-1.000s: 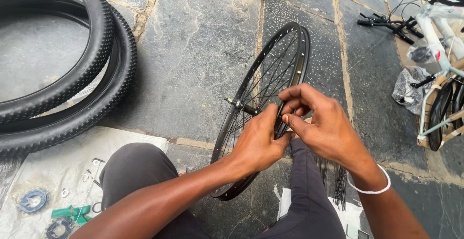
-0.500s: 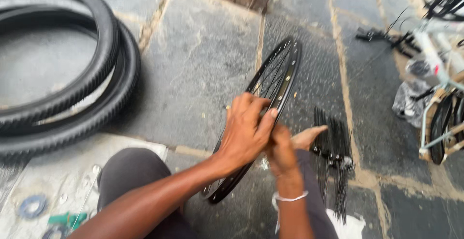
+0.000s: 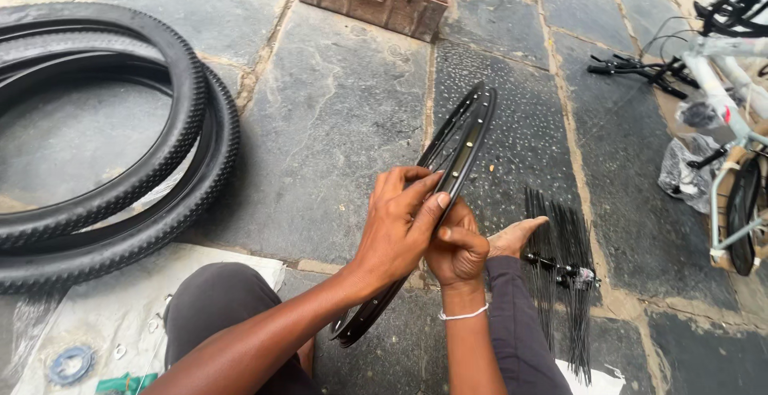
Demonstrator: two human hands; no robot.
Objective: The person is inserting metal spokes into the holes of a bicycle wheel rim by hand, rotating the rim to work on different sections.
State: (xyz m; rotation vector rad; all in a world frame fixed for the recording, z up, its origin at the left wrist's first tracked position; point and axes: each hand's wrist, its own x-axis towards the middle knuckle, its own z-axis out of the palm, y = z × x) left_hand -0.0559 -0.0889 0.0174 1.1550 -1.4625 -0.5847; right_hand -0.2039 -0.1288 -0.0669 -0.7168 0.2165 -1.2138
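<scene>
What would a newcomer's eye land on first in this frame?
Centre frame, both hands grip a black wheel rim standing on edge: the left hand over its side, the right hand beneath. Two black tyres lie stacked at left, and a bundle of spokes lies on the stone floor at right.

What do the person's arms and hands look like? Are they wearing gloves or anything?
No gloves: the left hand and the right hand are both bare, with short plain nails. Both forearms are bare too, with no sleeves in view. The only thing worn is a thin white band round the right wrist. No watch or rings show.
</scene>
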